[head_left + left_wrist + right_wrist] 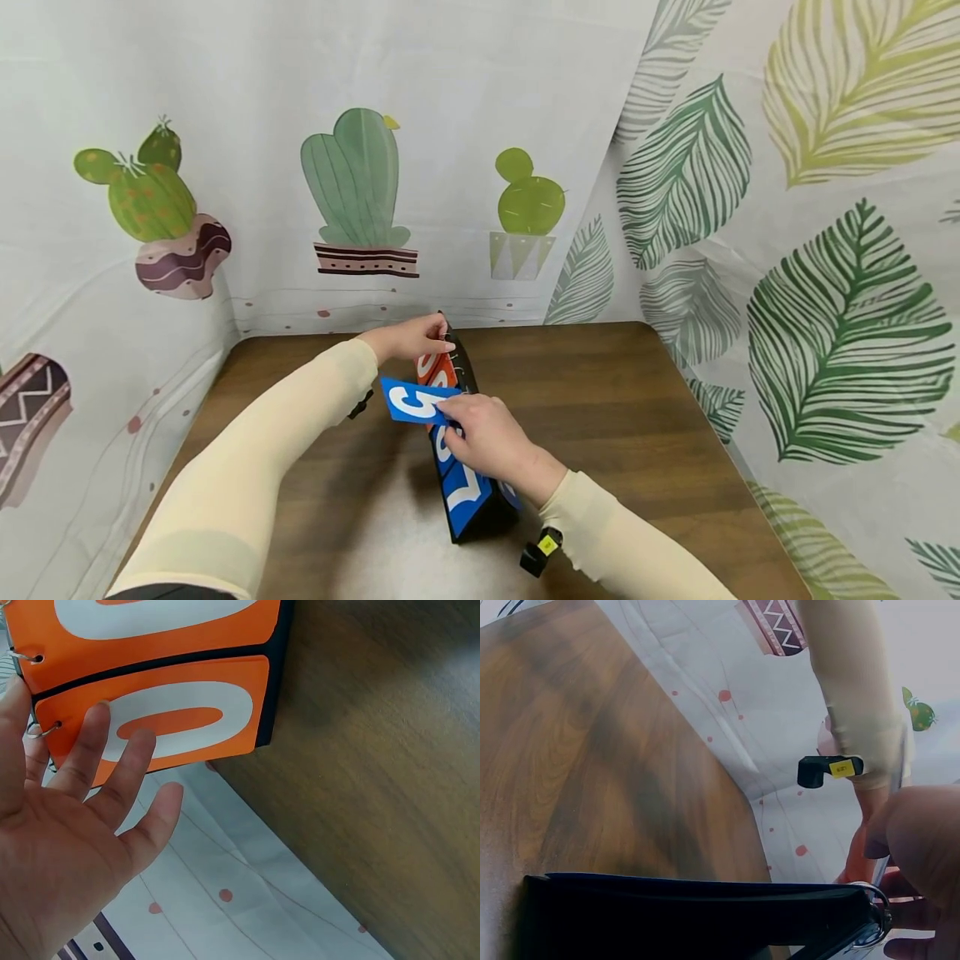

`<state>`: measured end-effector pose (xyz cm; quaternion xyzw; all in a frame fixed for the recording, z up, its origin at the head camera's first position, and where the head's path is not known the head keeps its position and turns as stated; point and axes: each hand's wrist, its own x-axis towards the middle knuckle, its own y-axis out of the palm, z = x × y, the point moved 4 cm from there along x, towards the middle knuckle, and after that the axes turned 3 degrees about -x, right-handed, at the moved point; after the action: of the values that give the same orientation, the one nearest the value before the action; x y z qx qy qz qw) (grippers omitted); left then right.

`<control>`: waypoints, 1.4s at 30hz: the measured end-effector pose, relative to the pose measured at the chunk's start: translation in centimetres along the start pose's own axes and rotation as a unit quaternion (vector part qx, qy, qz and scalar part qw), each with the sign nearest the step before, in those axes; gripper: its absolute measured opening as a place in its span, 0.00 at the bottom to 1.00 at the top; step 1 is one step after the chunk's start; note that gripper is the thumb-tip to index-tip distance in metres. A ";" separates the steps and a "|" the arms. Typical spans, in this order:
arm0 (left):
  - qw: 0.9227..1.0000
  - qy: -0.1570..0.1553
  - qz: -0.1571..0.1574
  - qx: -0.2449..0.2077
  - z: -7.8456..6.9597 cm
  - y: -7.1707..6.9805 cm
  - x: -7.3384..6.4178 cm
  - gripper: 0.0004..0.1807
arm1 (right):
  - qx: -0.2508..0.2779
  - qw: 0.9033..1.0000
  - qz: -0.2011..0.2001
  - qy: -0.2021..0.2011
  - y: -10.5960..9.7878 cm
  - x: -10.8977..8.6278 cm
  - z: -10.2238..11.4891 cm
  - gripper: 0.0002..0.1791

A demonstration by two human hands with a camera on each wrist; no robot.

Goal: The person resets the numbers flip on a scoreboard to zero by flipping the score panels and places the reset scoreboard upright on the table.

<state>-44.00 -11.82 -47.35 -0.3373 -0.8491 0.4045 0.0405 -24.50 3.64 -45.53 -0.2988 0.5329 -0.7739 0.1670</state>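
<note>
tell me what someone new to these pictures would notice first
Probably the blue card with its bold white character, pinched in the right hand over the middle of the black tent-shaped stand. The eye might then go to the big dark green leaf printed on the backdrop, at the right of the head view.

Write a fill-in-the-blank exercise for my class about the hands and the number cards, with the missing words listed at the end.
1. The right hand pinches a card whose background is ____.
2. The digit printed on that card is coloured ____.
3. In the left wrist view, metal rings pass through cards coloured ____.
4. There, the lower card, behind the left hand, shows the digit ____.

Missing words: blue; white; orange; 0.
</note>
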 end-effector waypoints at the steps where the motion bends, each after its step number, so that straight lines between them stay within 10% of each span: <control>1: 1.000 0.000 0.004 0.001 0.0 -0.1 0.0 0.17 | -0.007 1.000 0.003 -0.001 0.1 0.0 0.0 0.22; 17: 1.000 -0.016 0.019 0.011 -0.2 -0.3 -0.3 0.18 | -0.099 0.994 0.036 -0.038 0.7 0.6 -0.5 0.21; 26: 1.000 -0.018 0.016 0.003 0.2 -0.1 -0.1 0.18 | -0.187 0.980 0.061 0.022 1.3 1.4 -1.0 0.35; 42: 1.000 -0.021 0.015 0.007 -0.1 -0.2 0.1 0.18 | -0.146 0.983 0.107 0.030 1.5 1.3 -1.1 0.34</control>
<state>-44.18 -11.82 -47.16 -0.3409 -0.8417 0.4182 0.0194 -26.27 3.13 -46.83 -0.2377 0.6738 -0.6742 0.1872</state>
